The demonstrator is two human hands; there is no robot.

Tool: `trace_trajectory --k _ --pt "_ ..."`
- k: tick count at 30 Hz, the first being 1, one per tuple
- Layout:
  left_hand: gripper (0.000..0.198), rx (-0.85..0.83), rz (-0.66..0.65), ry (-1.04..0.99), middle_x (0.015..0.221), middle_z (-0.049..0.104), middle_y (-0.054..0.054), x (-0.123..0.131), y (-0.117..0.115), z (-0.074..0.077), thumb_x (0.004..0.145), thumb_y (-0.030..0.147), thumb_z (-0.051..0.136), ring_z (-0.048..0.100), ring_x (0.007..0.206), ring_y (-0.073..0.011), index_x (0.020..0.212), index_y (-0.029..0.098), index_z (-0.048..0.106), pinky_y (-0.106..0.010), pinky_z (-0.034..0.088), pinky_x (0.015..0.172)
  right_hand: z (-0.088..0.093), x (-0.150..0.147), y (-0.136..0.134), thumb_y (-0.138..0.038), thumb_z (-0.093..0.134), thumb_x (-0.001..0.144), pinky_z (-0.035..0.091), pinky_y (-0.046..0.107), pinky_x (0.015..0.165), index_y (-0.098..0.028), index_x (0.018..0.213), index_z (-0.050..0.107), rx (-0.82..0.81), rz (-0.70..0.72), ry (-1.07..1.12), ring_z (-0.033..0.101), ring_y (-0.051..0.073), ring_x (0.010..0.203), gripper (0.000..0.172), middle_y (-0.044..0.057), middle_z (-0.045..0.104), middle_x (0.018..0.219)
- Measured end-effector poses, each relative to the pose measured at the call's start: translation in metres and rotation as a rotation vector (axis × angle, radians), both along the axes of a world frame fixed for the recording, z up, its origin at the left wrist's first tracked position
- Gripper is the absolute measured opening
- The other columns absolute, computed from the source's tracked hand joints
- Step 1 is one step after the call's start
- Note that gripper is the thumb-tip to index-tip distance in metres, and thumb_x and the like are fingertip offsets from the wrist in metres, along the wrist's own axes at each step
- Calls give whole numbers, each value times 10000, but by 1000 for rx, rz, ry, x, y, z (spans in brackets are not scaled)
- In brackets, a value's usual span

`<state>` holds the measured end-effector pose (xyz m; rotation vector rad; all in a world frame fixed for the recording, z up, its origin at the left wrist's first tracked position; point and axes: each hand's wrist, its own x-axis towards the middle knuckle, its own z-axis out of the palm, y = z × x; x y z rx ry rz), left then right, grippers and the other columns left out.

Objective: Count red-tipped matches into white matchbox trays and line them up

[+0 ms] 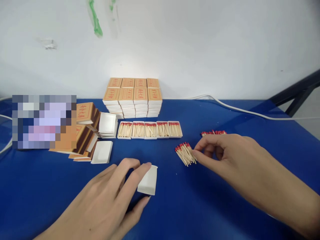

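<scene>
On the blue table [160, 220], the left hand [110, 190] holds an open white cardboard tray [149, 181] between thumb and fingers. Beside it, the right hand [235, 160] narrows its fingertips against a loose bundle of red-tipped wooden matches [184, 155]; whether it pinches any is hard to tell. Beyond, five match-filled white trays [150, 137] stand in a row before stacked orange-and-white cardboard matchboxes [133, 95].
</scene>
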<state>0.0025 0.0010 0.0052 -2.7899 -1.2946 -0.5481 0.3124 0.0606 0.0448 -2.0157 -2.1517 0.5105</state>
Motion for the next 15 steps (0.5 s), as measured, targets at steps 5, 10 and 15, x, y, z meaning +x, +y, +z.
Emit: trace_trajectory --k 5,10,15 --pt "406 -1 9 -36 1299 822 -84 0 -2 1 1282 422 434 889 1041 -228 1575 196 602 -361 718 834 1 4 4 -595 628 1058 425 362 629 -325 895 822 -36 -27 -20 733 233 699 371 15 823 822" --pt "390 -7 15 -33 1258 813 -76 0 -2 -1 1270 400 451 877 967 -225 1562 208 623 -373 712 812 2 12 9 -621 636 1065 375 410 649 -343 1013 874 140 -209 -264 750 333 756 369 68 879 926" --pt "356 -49 24 -64 1263 796 -76 -2 -4 -3 1244 406 529 867 938 -231 1521 218 649 -389 714 796 5 8 9 -609 669 1070 358 433 658 -349 1032 868 122 -302 -442 715 383 728 329 92 849 874"
